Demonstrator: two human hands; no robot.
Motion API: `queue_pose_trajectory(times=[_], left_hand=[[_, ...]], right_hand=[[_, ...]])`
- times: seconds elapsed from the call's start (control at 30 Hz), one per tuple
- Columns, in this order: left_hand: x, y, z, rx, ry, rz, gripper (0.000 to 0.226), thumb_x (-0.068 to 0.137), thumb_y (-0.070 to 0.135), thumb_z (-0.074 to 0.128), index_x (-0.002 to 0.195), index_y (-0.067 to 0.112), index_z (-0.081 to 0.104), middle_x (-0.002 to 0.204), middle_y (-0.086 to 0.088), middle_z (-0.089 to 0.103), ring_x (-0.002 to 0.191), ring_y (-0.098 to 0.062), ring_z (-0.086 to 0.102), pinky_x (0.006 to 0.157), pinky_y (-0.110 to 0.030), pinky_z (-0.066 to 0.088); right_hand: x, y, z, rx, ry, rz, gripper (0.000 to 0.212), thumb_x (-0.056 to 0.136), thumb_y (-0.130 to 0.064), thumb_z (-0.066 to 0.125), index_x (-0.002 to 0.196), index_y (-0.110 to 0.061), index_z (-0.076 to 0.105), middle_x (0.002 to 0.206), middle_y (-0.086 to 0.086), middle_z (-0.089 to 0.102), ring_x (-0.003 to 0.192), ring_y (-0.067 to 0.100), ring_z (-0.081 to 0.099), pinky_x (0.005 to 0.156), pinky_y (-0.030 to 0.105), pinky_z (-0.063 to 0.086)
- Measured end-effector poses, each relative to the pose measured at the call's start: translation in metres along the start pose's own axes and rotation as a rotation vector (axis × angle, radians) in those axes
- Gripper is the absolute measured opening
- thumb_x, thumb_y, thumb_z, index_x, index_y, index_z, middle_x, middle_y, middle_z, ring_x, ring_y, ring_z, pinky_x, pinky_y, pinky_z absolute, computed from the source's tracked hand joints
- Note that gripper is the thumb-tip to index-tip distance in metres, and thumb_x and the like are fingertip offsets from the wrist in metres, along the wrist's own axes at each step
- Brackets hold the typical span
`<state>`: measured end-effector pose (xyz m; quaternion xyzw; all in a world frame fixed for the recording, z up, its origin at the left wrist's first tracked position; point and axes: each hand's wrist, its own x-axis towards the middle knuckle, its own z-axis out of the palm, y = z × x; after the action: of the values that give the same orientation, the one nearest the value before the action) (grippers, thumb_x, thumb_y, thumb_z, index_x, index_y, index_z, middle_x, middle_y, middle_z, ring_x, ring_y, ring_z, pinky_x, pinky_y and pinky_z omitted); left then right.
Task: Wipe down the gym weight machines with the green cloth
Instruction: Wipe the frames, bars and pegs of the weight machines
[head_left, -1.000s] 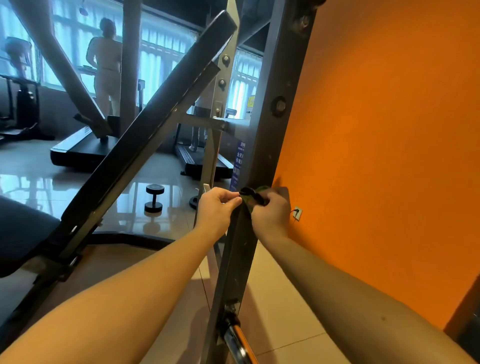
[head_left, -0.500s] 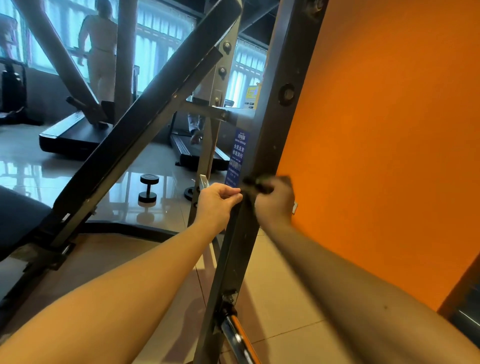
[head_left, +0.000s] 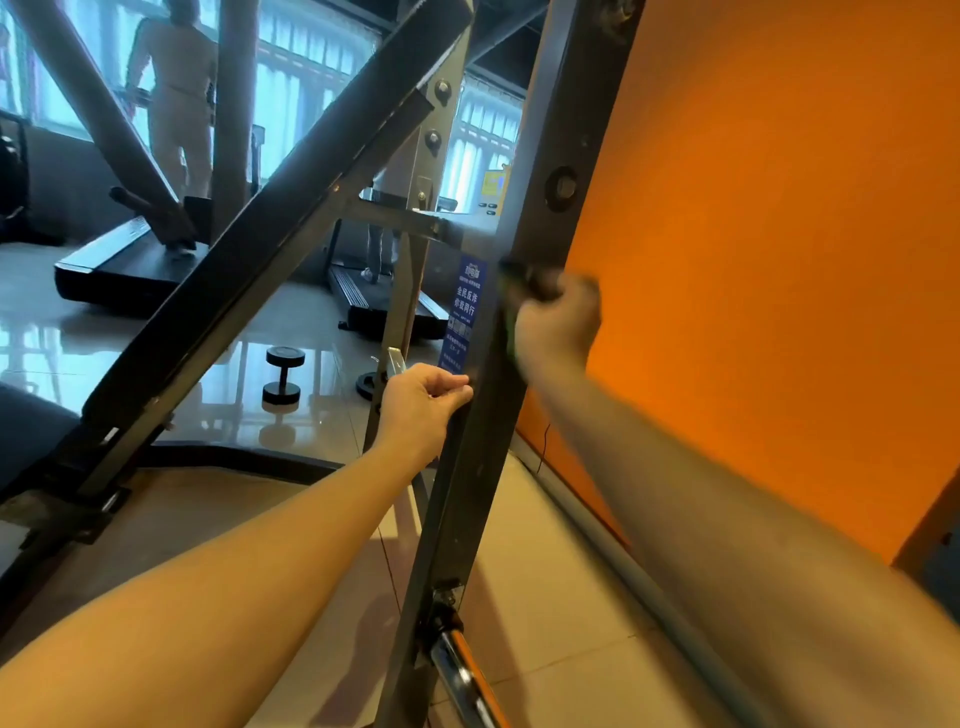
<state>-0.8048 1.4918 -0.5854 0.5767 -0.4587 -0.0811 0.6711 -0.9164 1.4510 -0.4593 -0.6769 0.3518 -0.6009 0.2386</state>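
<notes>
A dark metal upright post (head_left: 519, 270) of a weight machine leans across the middle of the head view. My right hand (head_left: 558, 322) is blurred and grips the green cloth (head_left: 511, 280), pressing it around the post; only a dark green edge of the cloth shows. Lower on the same post, my left hand (head_left: 423, 402) holds its left edge with curled fingers. A black padded bench back (head_left: 270, 223) slants up to the left of the post.
An orange wall (head_left: 779, 260) stands close on the right. A chrome bar (head_left: 462, 675) juts out near the post's foot. On the glossy floor lie a dumbbell (head_left: 283, 375) and a weight plate (head_left: 370, 384). Treadmills (head_left: 124, 265) with a person (head_left: 176, 104) stand by the windows.
My right hand has slid the cloth up the post, well above my left hand. My left hand has stayed at about the same spot on the post.
</notes>
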Motion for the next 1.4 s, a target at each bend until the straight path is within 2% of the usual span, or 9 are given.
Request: queue_pose_trajectory(times=[0.17, 0.3, 0.43, 0.6, 0.73, 1.0, 1.1, 1.23, 1.4], left_hand=[[0.005, -0.002, 0.000, 0.020, 0.007, 0.014, 0.014, 0.092, 0.018, 0.074, 0.106, 0.018, 0.074, 0.096, 0.009, 0.070, 0.093, -0.002, 0.067, 0.075, -0.014, 0.049], [0.007, -0.006, 0.000, 0.050, 0.005, 0.053, 0.014, 0.091, 0.019, 0.075, 0.104, 0.017, 0.075, 0.099, 0.005, 0.071, 0.097, -0.007, 0.067, 0.085, -0.023, 0.054], [0.005, -0.001, 0.000, 0.054, 0.015, 0.037, 0.013, 0.091, 0.019, 0.075, 0.104, 0.018, 0.075, 0.099, 0.005, 0.069, 0.097, -0.008, 0.066, 0.087, -0.027, 0.056], [0.000, -0.005, 0.002, 0.059, 0.012, 0.001, 0.014, 0.091, 0.021, 0.074, 0.106, 0.020, 0.075, 0.100, 0.008, 0.069, 0.099, -0.007, 0.066, 0.087, -0.026, 0.055], [0.003, -0.016, 0.004, 0.043, 0.019, 0.050, 0.013, 0.092, 0.022, 0.074, 0.105, 0.021, 0.075, 0.100, 0.007, 0.069, 0.100, -0.009, 0.066, 0.084, -0.020, 0.052], [0.001, -0.013, 0.002, 0.016, 0.019, 0.083, 0.010, 0.092, 0.019, 0.074, 0.101, 0.023, 0.074, 0.099, 0.008, 0.068, 0.099, -0.008, 0.065, 0.086, -0.022, 0.053], [-0.001, -0.015, 0.003, 0.019, 0.013, 0.078, 0.010, 0.092, 0.017, 0.073, 0.100, 0.023, 0.074, 0.098, 0.008, 0.068, 0.097, -0.007, 0.065, 0.086, -0.022, 0.054], [-0.003, -0.018, 0.003, 0.021, 0.022, 0.071, 0.009, 0.093, 0.018, 0.073, 0.101, 0.024, 0.074, 0.099, 0.008, 0.067, 0.099, -0.007, 0.064, 0.082, -0.017, 0.048], [-0.017, -0.040, 0.005, -0.028, 0.017, 0.050, 0.013, 0.092, 0.021, 0.073, 0.105, 0.021, 0.076, 0.100, 0.008, 0.068, 0.100, -0.008, 0.066, 0.087, -0.023, 0.055]], right_hand=[[0.028, -0.031, -0.003, 0.136, 0.112, -0.047, 0.008, 0.095, -0.013, 0.070, 0.100, -0.017, 0.065, 0.089, -0.017, 0.053, 0.081, -0.001, 0.052, 0.060, 0.007, 0.039], [-0.022, 0.033, 0.005, 0.139, 0.101, 0.203, 0.020, 0.096, -0.013, 0.068, 0.115, -0.016, 0.062, 0.102, -0.006, 0.056, 0.094, 0.012, 0.057, 0.064, 0.014, 0.038], [-0.043, 0.038, -0.010, 0.000, -0.056, 0.401, 0.021, 0.101, -0.018, 0.063, 0.121, -0.012, 0.060, 0.084, -0.011, 0.045, 0.073, 0.005, 0.046, 0.060, 0.015, 0.036], [0.028, -0.031, -0.005, 0.108, 0.147, 0.124, 0.024, 0.094, -0.013, 0.069, 0.118, -0.015, 0.066, 0.104, -0.006, 0.061, 0.097, 0.013, 0.061, 0.069, 0.016, 0.047], [0.018, -0.010, 0.010, 0.133, 0.146, -0.022, 0.010, 0.094, -0.027, 0.073, 0.101, -0.021, 0.069, 0.102, -0.006, 0.069, 0.091, 0.008, 0.062, 0.068, 0.016, 0.044], [-0.026, 0.040, 0.006, 0.090, 0.131, 0.351, 0.024, 0.099, -0.023, 0.065, 0.121, -0.016, 0.058, 0.103, -0.004, 0.050, 0.081, 0.008, 0.046, 0.058, 0.008, 0.033], [0.015, 0.008, 0.003, 0.069, 0.205, 0.239, 0.021, 0.096, -0.021, 0.066, 0.116, -0.014, 0.063, 0.111, 0.000, 0.056, 0.091, 0.014, 0.057, 0.077, 0.026, 0.051], [0.047, -0.024, 0.000, 0.043, 0.245, 0.088, 0.002, 0.096, -0.015, 0.065, 0.097, -0.015, 0.064, 0.104, -0.003, 0.058, 0.080, 0.004, 0.053, 0.059, 0.011, 0.035], [-0.032, 0.072, 0.027, 0.072, 0.176, 0.162, 0.022, 0.097, -0.023, 0.068, 0.117, -0.015, 0.062, 0.105, -0.008, 0.054, 0.093, 0.008, 0.052, 0.067, 0.012, 0.034]])
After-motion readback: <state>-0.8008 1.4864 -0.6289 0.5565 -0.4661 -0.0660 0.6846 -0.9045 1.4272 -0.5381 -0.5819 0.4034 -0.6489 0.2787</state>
